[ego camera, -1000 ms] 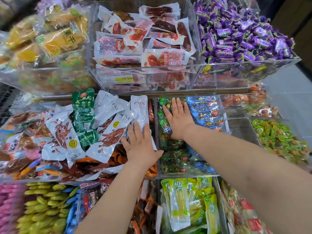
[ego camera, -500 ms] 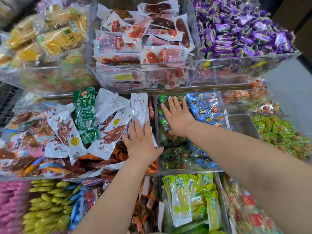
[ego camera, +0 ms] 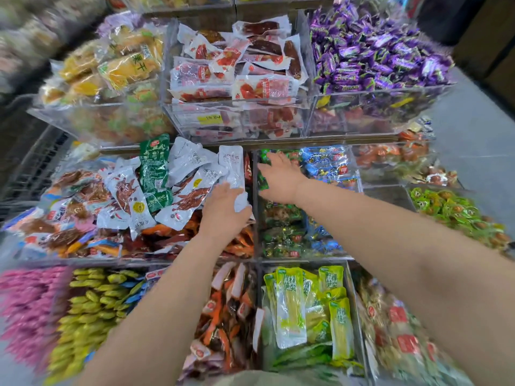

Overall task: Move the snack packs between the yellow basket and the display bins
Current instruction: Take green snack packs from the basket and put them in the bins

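Left hand (ego camera: 224, 210) is in the middle-row bin, palm down, with fingers and thumb curled round the lower end of 1 white snack pack (ego camera: 232, 165). The pack crumples at the thumb and its top end stands clear above the knuckles. That pack lies at the right edge of a loose pile of white packs (ego camera: 125, 196) printed with brown food, and 1 dark green pack (ego camera: 154, 165) lies across the top of the heap. Orange and red packs (ego camera: 239, 240) show beneath them in the same bin.

Just across the clear divider (ego camera: 255, 218), the right hand (ego camera: 278, 178) sits in the next bin, fingers stretched out and slightly spread, lying on small green-wrapped snacks (ego camera: 263, 181); blur hides whether anything is pinched underneath. Blue packs (ego camera: 326, 162) sit just beside that hand, to its right.

Farther out, the upper shelf holds red-and-white sealed packs (ego camera: 237, 73) in the centre bin and purple wrapped candies (ego camera: 376, 57) to the right. Down in the near row, long yellow-green packs (ego camera: 289, 302) fill the bin under the right forearm.
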Demonstrator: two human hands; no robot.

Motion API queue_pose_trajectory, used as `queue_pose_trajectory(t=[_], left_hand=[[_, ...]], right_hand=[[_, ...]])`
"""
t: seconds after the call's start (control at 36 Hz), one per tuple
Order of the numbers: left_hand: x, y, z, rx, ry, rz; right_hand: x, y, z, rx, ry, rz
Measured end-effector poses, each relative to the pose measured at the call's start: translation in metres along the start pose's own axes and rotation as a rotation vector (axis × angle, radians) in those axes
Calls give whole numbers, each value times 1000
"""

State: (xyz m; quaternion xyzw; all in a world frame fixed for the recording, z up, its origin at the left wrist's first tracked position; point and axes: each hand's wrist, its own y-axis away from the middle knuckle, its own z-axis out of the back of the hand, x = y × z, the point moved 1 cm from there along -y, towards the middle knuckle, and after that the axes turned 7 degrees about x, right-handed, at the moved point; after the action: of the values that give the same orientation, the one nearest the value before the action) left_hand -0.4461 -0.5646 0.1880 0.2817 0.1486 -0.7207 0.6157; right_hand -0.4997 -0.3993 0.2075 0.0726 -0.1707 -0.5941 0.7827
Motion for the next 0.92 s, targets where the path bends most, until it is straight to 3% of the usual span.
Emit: queue_pose_trajectory(t=[0.11,0.25,0.44,0.53,0.64,0.75,0.92], left_hand=[[-13,35,4,-143,331,55],[-16,65,-16,1,749,212],[-8,109,-44,-17,689,78],[-3,120,-57,233,552,64],[26,148,-109,581,532,363],[68,200,-157,875,450,587],[85,271,-197,1030,282,719]], right_hand=[[19,34,2,-204,-331,89],[27,87,-34,-257,-834,-19],[19,174,-130,-232,-1081,-306],[18,219,-179,-204,-1165,-532],[26,291,-252,-134,-1329,-835],[55,381,-326,-197,-1628,-1197],[112,511,-411,-304,-1942,-1662]])
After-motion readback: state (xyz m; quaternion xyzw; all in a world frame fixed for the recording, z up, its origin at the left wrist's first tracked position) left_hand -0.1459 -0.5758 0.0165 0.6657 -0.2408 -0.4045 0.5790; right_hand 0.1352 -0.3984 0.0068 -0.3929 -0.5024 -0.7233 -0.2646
